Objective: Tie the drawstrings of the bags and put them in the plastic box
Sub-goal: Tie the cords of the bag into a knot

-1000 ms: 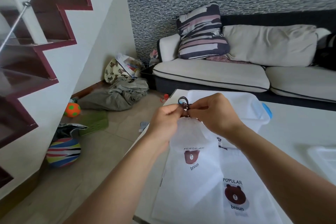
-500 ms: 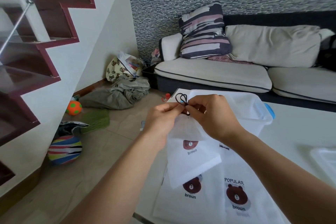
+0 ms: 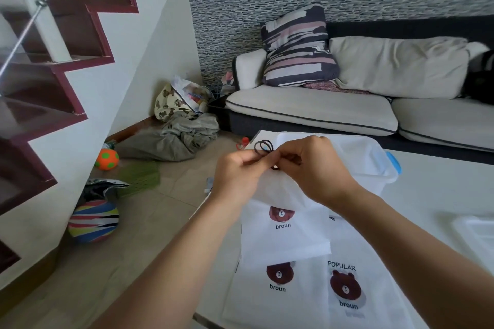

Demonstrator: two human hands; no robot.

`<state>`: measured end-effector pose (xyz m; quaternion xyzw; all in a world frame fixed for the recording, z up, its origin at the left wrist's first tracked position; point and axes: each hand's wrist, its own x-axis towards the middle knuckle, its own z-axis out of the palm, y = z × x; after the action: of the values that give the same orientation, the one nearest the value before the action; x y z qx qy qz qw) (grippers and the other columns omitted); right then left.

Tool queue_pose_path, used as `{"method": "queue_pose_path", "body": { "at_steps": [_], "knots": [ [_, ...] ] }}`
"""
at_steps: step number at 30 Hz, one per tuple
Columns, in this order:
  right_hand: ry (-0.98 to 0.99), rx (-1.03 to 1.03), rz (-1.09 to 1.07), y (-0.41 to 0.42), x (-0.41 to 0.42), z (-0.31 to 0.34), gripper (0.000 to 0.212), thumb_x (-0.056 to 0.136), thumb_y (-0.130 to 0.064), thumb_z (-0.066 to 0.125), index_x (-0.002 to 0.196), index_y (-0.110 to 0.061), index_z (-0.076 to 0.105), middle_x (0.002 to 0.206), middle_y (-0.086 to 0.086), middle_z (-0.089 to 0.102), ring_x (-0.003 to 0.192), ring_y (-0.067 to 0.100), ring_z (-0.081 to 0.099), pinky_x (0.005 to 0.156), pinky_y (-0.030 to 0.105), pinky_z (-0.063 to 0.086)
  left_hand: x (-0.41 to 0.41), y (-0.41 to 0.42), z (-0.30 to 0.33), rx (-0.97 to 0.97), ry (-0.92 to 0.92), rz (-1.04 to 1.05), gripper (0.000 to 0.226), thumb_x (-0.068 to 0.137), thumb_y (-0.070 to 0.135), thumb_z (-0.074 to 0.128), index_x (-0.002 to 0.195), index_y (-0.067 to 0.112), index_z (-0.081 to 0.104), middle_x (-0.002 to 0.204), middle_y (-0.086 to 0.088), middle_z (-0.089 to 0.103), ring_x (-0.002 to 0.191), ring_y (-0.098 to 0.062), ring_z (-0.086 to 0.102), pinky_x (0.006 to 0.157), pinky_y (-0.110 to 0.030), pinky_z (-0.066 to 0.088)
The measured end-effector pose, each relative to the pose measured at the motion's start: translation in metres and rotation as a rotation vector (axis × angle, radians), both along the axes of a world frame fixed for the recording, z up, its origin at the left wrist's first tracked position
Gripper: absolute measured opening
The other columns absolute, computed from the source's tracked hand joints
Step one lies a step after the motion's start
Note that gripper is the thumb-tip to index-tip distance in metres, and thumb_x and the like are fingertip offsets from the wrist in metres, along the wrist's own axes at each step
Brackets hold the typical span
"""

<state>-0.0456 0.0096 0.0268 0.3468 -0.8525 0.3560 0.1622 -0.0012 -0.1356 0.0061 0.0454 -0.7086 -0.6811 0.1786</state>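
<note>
head view | left hand (image 3: 236, 176) and right hand (image 3: 312, 171) grip pinched together on dark drawstring (image 3: 264, 147) of raised bag (image 3: 283, 222), loops up for knotting | plastic box (image 3: 374, 163) just behind, bench far-left corner | 2 bags (image 3: 307, 296) flat at near edge

– What are the hands doing?
– The left hand (image 3: 238, 176) and right hand (image 3: 312, 168) are pinching the dark drawstring (image 3: 263, 147) of a lifted white bag (image 3: 283, 222).
– And behind them?
– The box (image 3: 374, 163) is sitting on the table (image 3: 441, 181), with more bags (image 3: 307, 296) lying below.
</note>
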Motion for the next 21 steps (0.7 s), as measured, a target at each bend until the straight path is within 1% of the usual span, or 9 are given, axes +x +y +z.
{"method": "queue_pose_path", "body": {
  "at_steps": [2, 4, 6, 9, 11, 14, 17, 19, 21],
  "knots": [
    [-0.005, -0.012, -0.001, 0.000, 0.002, 0.000, 0.015, 0.088, -0.011, 0.068, 0.076, -0.017, 0.075, 0.058, -0.002, 0.063, 0.058, 0.017, 0.052, 0.058, 0.032, 0.045, -0.001, -0.002, -0.001, 0.050, -0.026, 0.009, 0.014, 0.081, 0.028, 0.082, 0.088, 0.017, 0.082, 0.092, -0.007, 0.079, 0.096, -0.028, 0.072, 0.105, -0.049, 0.050],
    [-0.074, -0.055, 0.017, 0.001, 0.002, 0.002, 0.014, 0.089, -0.013, 0.071, 0.077, -0.015, 0.076, 0.054, -0.007, 0.059, 0.051, 0.012, 0.047, 0.052, 0.024, 0.041, -0.002, -0.002, -0.001, 0.068, -0.022, 0.044, 0.008, 0.082, 0.025, 0.081, 0.086, 0.018, 0.082, 0.090, -0.006, 0.079, 0.092, -0.024, 0.072, 0.104, -0.049, 0.050],
    [-0.228, -0.120, 0.041, 0.004, -0.001, 0.006, 0.009, 0.089, -0.012, 0.073, 0.083, -0.014, 0.080, 0.055, -0.006, 0.061, 0.049, 0.006, 0.048, 0.055, 0.023, 0.046, -0.003, -0.002, -0.001, 0.109, -0.004, 0.085, 0.008, 0.083, 0.025, 0.081, 0.086, 0.018, 0.081, 0.090, -0.006, 0.079, 0.087, -0.019, 0.069, 0.101, -0.046, 0.051],
    [-0.425, -0.188, 0.044, 0.011, -0.004, 0.015, 0.005, 0.086, -0.009, 0.076, 0.088, -0.010, 0.081, 0.060, 0.001, 0.066, 0.052, 0.009, 0.059, 0.062, 0.026, 0.056, -0.003, -0.001, -0.001, 0.140, 0.032, 0.151, 0.011, 0.085, 0.025, 0.080, 0.088, 0.014, 0.080, 0.086, -0.003, 0.078, 0.079, -0.014, 0.066, 0.089, -0.035, 0.054],
    [-0.483, -0.215, 0.042, 0.014, -0.003, 0.020, 0.005, 0.086, -0.008, 0.076, 0.085, -0.005, 0.080, 0.062, 0.007, 0.066, 0.051, 0.011, 0.059, 0.058, 0.022, 0.056, -0.004, -0.001, -0.002, 0.084, 0.074, 0.154, 0.010, 0.088, 0.023, 0.076, 0.089, 0.013, 0.079, 0.086, -0.002, 0.077, 0.077, -0.008, 0.065, 0.083, -0.028, 0.052],
    [-0.509, -0.214, 0.045, 0.012, 0.000, 0.022, 0.018, 0.086, -0.016, 0.078, 0.076, -0.001, 0.076, 0.059, 0.006, 0.061, 0.051, 0.011, 0.053, 0.052, 0.020, 0.050, -0.005, 0.000, -0.004, 0.013, 0.098, 0.120, 0.011, 0.093, 0.021, 0.071, 0.091, 0.012, 0.077, 0.090, -0.005, 0.078, 0.080, -0.009, 0.066, 0.083, -0.032, 0.054],
    [-0.567, -0.246, 0.051, 0.011, 0.000, 0.023, 0.027, 0.085, -0.030, 0.078, 0.070, -0.009, 0.074, 0.060, 0.002, 0.056, 0.055, 0.011, 0.047, 0.053, 0.020, 0.042, -0.005, 0.001, -0.004, -0.005, 0.108, 0.113, 0.011, 0.095, 0.018, 0.068, 0.091, 0.012, 0.077, 0.090, -0.006, 0.078, 0.081, -0.011, 0.066, 0.084, -0.034, 0.055],
    [-0.623, -0.266, 0.092, 0.012, 0.001, 0.024, 0.025, 0.087, -0.029, 0.076, 0.074, -0.009, 0.076, 0.069, 0.004, 0.058, 0.064, 0.011, 0.048, 0.058, 0.024, 0.041, -0.004, 0.003, -0.003, 0.021, 0.115, 0.113, 0.009, 0.094, 0.016, 0.069, 0.092, 0.014, 0.078, 0.092, -0.004, 0.078, 0.083, -0.011, 0.068, 0.087, -0.031, 0.055],
    [-0.684, -0.295, 0.150, 0.014, 0.002, 0.025, 0.017, 0.090, -0.022, 0.071, 0.080, -0.010, 0.079, 0.078, 0.004, 0.064, 0.074, 0.013, 0.050, 0.066, 0.029, 0.040, -0.003, 0.005, 0.000, 0.090, 0.107, 0.111, 0.008, 0.092, 0.014, 0.071, 0.093, 0.014, 0.078, 0.094, -0.003, 0.079, 0.084, -0.009, 0.069, 0.087, -0.027, 0.054]
  ]
}}
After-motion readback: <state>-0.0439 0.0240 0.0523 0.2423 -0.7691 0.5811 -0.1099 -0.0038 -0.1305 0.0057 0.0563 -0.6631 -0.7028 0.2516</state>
